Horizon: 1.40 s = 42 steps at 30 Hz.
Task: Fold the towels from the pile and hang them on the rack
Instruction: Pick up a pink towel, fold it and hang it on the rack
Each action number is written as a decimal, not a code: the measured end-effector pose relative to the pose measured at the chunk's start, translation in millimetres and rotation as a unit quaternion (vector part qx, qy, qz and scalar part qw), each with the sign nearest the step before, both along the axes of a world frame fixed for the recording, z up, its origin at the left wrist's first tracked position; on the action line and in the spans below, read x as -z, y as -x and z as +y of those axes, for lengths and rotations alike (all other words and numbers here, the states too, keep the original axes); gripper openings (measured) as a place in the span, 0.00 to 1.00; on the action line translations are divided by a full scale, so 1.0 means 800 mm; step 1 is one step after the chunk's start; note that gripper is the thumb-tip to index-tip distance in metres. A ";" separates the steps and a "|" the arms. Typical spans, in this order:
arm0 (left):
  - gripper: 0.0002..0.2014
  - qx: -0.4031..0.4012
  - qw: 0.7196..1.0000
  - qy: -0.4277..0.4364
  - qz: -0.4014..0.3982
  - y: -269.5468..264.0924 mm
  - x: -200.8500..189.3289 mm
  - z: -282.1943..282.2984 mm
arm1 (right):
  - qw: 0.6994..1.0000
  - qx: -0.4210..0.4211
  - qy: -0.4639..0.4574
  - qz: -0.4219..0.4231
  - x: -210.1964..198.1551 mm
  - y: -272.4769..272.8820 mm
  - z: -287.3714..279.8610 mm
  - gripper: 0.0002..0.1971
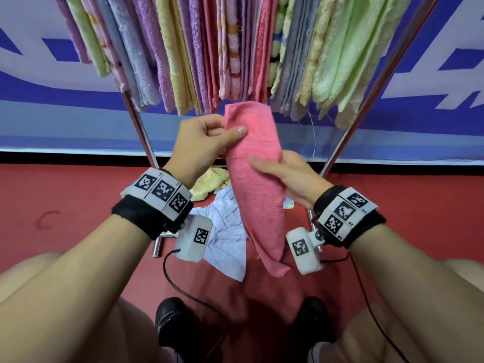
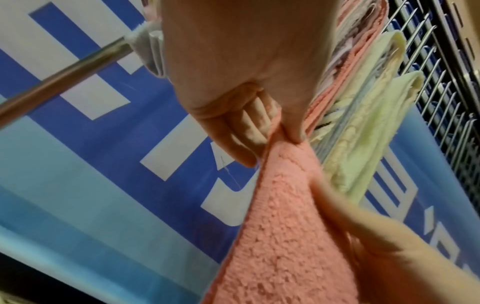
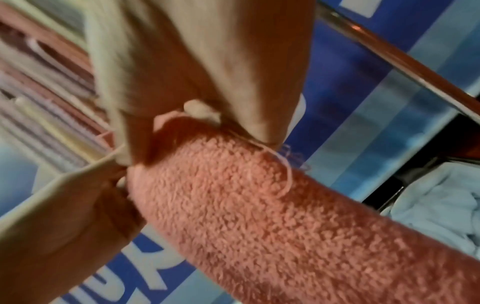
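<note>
A pink towel (image 1: pixel 255 184), folded into a long narrow strip, hangs upright in front of me below the rack. My left hand (image 1: pixel 209 138) pinches its upper left edge between thumb and fingers. My right hand (image 1: pixel 285 174) grips it lower down from the right, thumb across the front. The left wrist view shows the left hand (image 2: pixel 272 131) pinching the pink towel (image 2: pixel 283 236) at its top. In the right wrist view the right hand (image 3: pixel 197 127) is closed round the pink towel (image 3: pixel 259 205). The pile of towels (image 1: pixel 222 231), white and yellow, lies on the red floor.
The rack's metal legs (image 1: pixel 351 132) slant down on both sides of the pile. Many folded towels (image 1: pixel 183 48) hang packed along the rack above, in purple, yellow, pink and green. A blue and white banner (image 1: pixel 52 100) runs behind. My shoes (image 1: pixel 172 320) stand on the red floor.
</note>
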<state>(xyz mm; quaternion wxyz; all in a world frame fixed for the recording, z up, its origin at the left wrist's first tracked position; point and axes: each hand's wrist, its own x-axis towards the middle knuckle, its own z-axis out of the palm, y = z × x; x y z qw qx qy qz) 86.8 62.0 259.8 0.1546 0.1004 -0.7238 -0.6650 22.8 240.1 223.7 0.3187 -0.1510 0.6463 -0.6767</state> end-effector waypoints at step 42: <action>0.10 0.111 0.988 0.042 -0.096 -0.003 0.045 0.024 | 0.965 0.114 0.110 -0.210 -0.003 0.015 0.014 0.33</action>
